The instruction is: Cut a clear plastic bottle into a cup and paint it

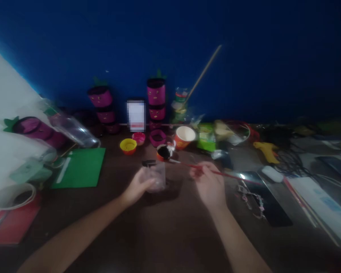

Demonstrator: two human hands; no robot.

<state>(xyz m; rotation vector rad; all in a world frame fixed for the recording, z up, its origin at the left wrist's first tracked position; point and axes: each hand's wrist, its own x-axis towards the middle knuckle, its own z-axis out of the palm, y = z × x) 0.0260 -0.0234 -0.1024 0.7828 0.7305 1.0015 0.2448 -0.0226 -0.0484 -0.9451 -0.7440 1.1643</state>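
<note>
My left hand [136, 186] is closed around a clear plastic cup-like piece [159, 175], perhaps a cut bottle section, with a black patch at its upper left edge. In my right hand [210, 187] a thin red-handled paintbrush [224, 174] is pinched, its pale tip pointing left. The tip lies close to a small orange pot of black paint [164, 152]; whether they touch I cannot tell. Behind the pot stand a yellow pot [128, 146], a pink pot [138, 138], a purple ring [157, 138] and a paper cup [185, 137]. Blur softens the details.
Purple stacked figures with green tops [156, 94] stand along the blue wall. On the left are a clear bottle [76, 129], green sheet [81, 168] and bucket [14, 197]. Rightward lie a dark phone [269, 201], bracelet [254, 206], yellow glue gun [267, 151] and cables [294, 163].
</note>
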